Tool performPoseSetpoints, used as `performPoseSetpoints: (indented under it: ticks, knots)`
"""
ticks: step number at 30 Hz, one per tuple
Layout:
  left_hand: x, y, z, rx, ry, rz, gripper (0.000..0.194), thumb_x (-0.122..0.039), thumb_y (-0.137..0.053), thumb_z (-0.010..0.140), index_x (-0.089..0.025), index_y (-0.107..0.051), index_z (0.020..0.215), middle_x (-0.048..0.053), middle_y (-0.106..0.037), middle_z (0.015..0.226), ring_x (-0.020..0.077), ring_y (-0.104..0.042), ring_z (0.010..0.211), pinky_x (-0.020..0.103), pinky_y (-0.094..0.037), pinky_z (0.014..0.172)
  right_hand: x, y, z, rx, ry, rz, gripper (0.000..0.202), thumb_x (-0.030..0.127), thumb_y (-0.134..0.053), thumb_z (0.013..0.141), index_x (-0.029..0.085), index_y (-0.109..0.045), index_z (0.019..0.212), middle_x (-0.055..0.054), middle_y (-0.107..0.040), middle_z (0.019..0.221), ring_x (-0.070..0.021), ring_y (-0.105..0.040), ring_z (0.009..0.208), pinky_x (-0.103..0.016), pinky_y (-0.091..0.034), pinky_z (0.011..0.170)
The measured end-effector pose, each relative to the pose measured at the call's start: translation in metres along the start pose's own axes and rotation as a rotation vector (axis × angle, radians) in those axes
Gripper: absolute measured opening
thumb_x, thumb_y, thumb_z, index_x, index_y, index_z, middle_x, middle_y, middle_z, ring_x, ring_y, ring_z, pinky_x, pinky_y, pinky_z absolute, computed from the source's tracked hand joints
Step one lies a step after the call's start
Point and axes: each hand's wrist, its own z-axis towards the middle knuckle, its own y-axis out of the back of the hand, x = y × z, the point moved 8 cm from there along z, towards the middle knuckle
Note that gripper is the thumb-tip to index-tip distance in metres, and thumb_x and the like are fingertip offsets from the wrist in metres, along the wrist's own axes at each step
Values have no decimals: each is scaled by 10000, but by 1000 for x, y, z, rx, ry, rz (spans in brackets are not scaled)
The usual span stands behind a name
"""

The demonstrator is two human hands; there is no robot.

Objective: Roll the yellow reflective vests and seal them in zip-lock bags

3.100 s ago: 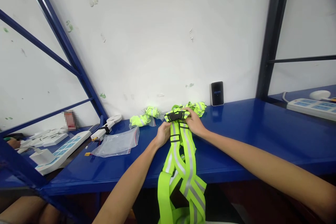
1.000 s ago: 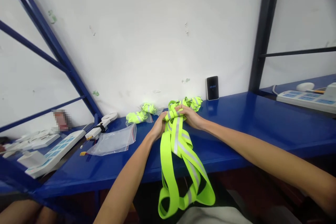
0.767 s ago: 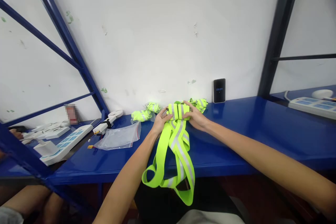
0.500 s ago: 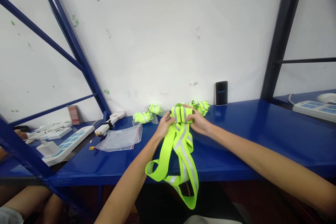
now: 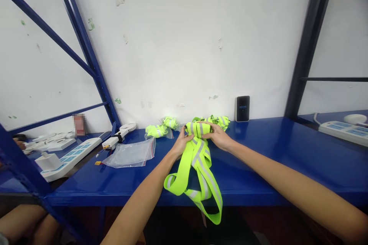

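Between my hands is a neon-yellow reflective strap (image 5: 198,157) with silver stripes, its upper part folded into a bundle and its loose loops hanging over the table's front edge. My left hand (image 5: 183,140) grips the bundle's left end, thumb in front. At the right end, the fingers of my right hand (image 5: 216,135) are closed round it. Behind the bundle lies more neon strap material (image 5: 222,121), partly hidden. To the left are two bagged neon bundles (image 5: 156,131) and a flat clear zip bag (image 5: 130,153).
A blue table (image 5: 258,153) meets a white wall. Against the wall stands a small black-screened device (image 5: 242,108). At left are a white handheld fan (image 5: 120,136), a power strip (image 5: 76,157) and a blue frame post (image 5: 97,72). Another person's legs (image 5: 25,222) show lower left.
The folded bundle has tipped slightly and sits a little lower in view, still in both hands. The hanging loops have swung slightly right. The camera view has tilted slightly.
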Motion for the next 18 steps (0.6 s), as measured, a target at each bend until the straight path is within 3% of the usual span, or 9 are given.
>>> performPoseSetpoints:
  ticks: [4,11,14,18]
  knots:
    - [-1,-2,-2,-53,32,-43,651,-308,-746,730,-228,-425,1291,43,-674,903,188,-666,684,312,-517,660,11,5,0,-37,145,-132,539,101,-627,637,227,-663,1159,-42,-654,1179,-248,-584,1087,-379,-457,924]
    - [2,-22,-17,94,152,-48,697,-257,-764,717,-244,-436,1332,66,-664,946,207,-659,720,382,-519,741,30,-7,-10,28,299,-342,479,73,-562,717,230,-686,1152,-60,-672,1161,-282,-588,1127,-436,-445,964]
    - [3,-19,-14,80,149,37,626,-263,-794,678,-185,-523,1237,91,-674,937,233,-661,777,401,-502,788,36,-7,-14,-5,407,-430,476,62,-510,765,240,-671,1176,-65,-662,1189,-266,-578,1159,-447,-430,1007]
    - [3,-11,0,44,65,133,468,-236,-793,625,-131,-627,1050,87,-691,926,259,-650,869,401,-472,856,37,-8,-18,17,612,-626,588,-26,-440,716,245,-664,1187,-78,-616,1271,-247,-553,1206,-454,-419,1041]
